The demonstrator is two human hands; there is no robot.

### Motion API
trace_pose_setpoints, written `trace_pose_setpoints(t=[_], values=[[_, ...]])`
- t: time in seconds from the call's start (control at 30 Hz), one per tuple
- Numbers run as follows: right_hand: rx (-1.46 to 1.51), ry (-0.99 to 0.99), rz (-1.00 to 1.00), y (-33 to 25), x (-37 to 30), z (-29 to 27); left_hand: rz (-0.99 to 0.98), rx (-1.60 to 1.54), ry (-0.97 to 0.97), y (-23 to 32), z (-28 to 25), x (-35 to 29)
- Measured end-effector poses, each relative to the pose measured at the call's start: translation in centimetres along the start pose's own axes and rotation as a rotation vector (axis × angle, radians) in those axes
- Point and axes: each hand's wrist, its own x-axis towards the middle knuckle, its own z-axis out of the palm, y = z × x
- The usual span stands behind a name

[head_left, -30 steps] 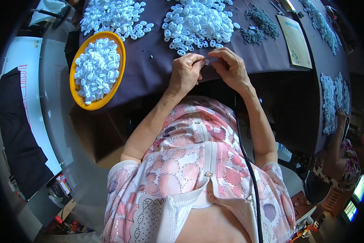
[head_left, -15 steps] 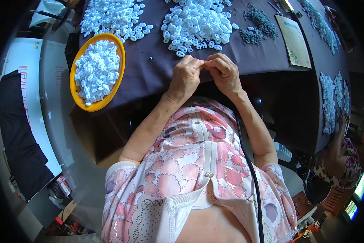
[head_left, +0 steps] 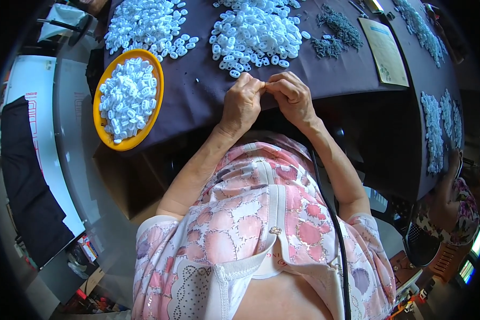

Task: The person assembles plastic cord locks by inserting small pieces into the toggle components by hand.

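Observation:
My left hand (head_left: 242, 101) and my right hand (head_left: 290, 97) meet at the fingertips just over the table's near edge. Both are closed in a pinch, and whatever they grip is hidden by the fingers. Right beyond them lies a heap of small white oval plastic pieces with two holes (head_left: 258, 40). To the left, an orange oval tray (head_left: 160, 101) holds many white pieces of a similar kind. A pile of small grey screw-like parts (head_left: 341, 29) is on the cloth, up and right of my right hand.
Another heap of white pieces (head_left: 144, 26) lies at the far left of the dark tablecloth (head_left: 197, 104). A tan paper sheet (head_left: 384, 53) rests near the right edge. At a second table on the right, more white piles (head_left: 433, 133) lie near another person's arm (head_left: 447, 205). A cardboard box (head_left: 125, 181) stands below.
My hands keep their pinch against each other, with only a slight shift of the fingers. The whole view has moved a little; the piles and tray look the same.

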Motion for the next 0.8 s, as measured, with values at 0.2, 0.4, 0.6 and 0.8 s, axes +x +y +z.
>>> trace_pose_setpoints(t=[0.2, 0.4, 0.6, 0.8], values=[[-0.019, -0.04, -0.001, -0.1, -0.1, -0.1, 0.012, 0.011, 0.002, -0.2, 0.1, 0.0], [-0.033, -0.059, -0.005, -0.2, 0.1, -0.2, 0.001, 0.035, -0.002, 0.1, -0.1, 0.1], [-0.057, -0.029, -0.016, 0.0, 0.2, 0.0, 0.008, 0.069, -0.004, -0.3, 0.0, 0.3], [0.088, -0.062, 0.195, -1.1, 0.5, -0.4, -0.135, -0.235, 0.029, -1.2, -0.3, 0.5]])
